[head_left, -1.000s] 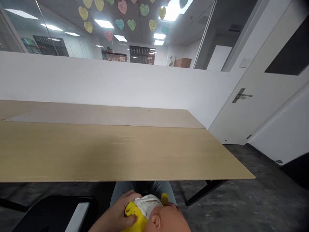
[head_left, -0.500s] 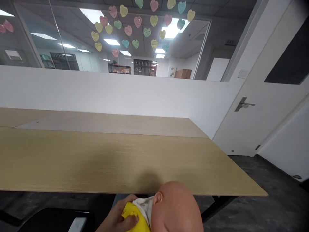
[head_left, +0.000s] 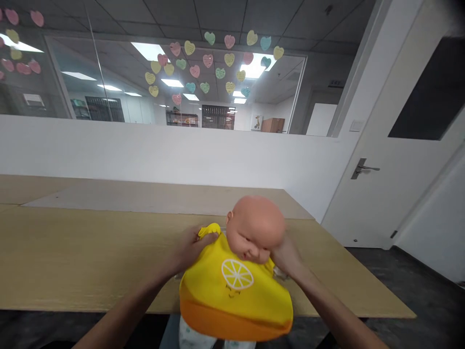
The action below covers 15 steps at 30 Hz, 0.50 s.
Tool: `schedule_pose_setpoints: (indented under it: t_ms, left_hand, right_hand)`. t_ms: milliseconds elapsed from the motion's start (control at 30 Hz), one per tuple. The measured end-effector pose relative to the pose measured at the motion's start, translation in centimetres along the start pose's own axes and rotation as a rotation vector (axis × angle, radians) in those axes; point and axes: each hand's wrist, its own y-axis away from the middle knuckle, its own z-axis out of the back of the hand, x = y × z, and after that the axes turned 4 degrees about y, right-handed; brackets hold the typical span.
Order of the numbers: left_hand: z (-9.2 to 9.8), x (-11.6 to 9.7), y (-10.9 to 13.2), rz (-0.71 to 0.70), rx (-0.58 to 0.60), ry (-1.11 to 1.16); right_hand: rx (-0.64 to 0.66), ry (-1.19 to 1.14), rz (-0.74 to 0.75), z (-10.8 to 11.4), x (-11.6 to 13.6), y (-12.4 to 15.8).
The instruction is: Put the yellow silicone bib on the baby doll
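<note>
Baby doll (head_left: 254,228) | yellow bib (head_left: 232,291) on chest | left hand (head_left: 191,249) grips bib strap (head_left: 209,231) | right hand (head_left: 286,257) at neck, grip hidden

Doll head (head_left: 255,224) smooth matt vinyl; bib (head_left: 207,291) smooth, faintly glossy; tabletop (head_left: 72,252) matt wood laminate.

Doll (head_left: 254,225) in yellow bib (head_left: 232,286) blocking centre, wide passage at 9 o'clock over wooden table (head_left: 72,257), narrower at 3 o'clock, white wall (head_left: 181,155) beyond at 12 o'clock
</note>
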Motion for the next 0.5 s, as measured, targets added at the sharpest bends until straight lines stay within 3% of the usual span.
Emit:
schedule_pose_setpoints:
  t_ms: [67,200,500]
  left_hand:
    - [0.5,0.2,-2.4,-0.086,-0.035,-0.171]
    - [1.3,1.6,-6.3,-0.169,-0.074,-0.358]
    - [0.8,7.0,-10.7,-0.151,-0.093,-0.460]
  right_hand:
    - [0.006,0.070,0.034,0.1,1.1,-2.8]
    - [0.017,0.455,0.066,-0.7,1.7,-6.9]
    - [0.119,0.780,0.063,-5.1,-1.8,-10.1]
